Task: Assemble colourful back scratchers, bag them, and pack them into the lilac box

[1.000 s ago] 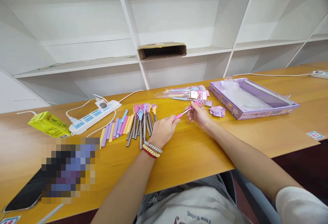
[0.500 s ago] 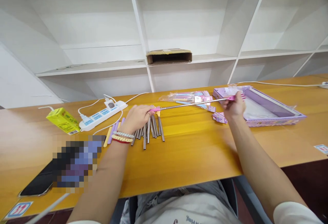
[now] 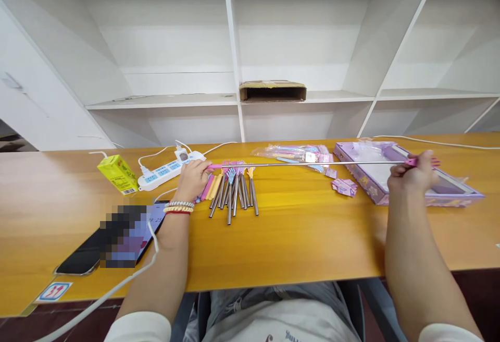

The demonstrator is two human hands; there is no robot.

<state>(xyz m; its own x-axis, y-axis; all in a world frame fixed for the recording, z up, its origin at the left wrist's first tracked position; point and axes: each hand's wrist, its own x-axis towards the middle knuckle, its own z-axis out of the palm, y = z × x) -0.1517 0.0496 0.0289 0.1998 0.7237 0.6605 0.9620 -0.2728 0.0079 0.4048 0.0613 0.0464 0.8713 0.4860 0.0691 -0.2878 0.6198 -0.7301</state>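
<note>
A telescopic back scratcher (image 3: 312, 163) with a thin metal rod is stretched out level between my hands. My left hand (image 3: 194, 180) is closed round its pink grip at the left end. At the other end, my right hand (image 3: 412, 175) grips the pink claw head, whose tips show past my fingers. Below the rod lies a cluster of shorter back scratchers (image 3: 234, 196) with metal tubes and pink, blue and yellow claws. Several coloured handles (image 3: 210, 188) lie beside my left hand, partly hidden by it.
A purple box (image 3: 455, 201) stands under my right hand. Plastic-wrapped back scratchers (image 3: 291, 153) and a crumpled purple wrapper (image 3: 344, 187) lie left of it. On the left are a power strip (image 3: 160, 175), a yellow carton (image 3: 117, 174), two phones (image 3: 80, 253) and a white cable (image 3: 117, 285).
My hands have moved farther apart, the right one going right, and the back scratcher's rod is now much longer. The view has shifted slightly left.
</note>
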